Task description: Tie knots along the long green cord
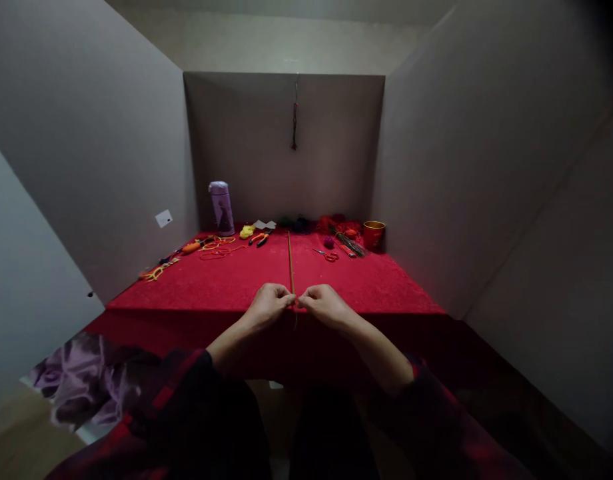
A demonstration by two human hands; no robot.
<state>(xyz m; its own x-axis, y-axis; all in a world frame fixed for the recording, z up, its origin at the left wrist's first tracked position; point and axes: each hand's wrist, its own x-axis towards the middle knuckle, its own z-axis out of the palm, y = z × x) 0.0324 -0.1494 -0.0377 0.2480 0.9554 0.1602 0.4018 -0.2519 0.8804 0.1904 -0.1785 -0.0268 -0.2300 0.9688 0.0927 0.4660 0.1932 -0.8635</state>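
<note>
My 2 hands are close together over the near edge of the table, which is covered in red cloth (226, 287). My left hand (272, 303) is drawn into a pinch, thumb and fingers closed on the near end of a thin olive cord (290, 263). That cord runs in a straight line from the far side of the cloth to my fingertips, and 1 fine strand (295, 323) hangs below them at the near edge. My right hand (325, 303) is just to the right, curled with its fingertips drawn in towards the cord's end; they are too small for me to tell whether they grip a strand.

Far left, a purple bottle (222, 210) stands upright. Between it and the cord lie yellow yarn (247, 231) and pliers (259, 239) with orange and black handles. Left of those, a red string (214, 255) loops loosely on the cloth.

To the right of the cord I have red-handled scissors (330, 257), with a purple ball of yarn (328, 243) just beyond them. Further right is a bundle of dark strands (355, 247), then a red cup (374, 237) with a gold rim, near the right wall. A tasselled ornament (294, 127) hangs against the far wall.
</note>
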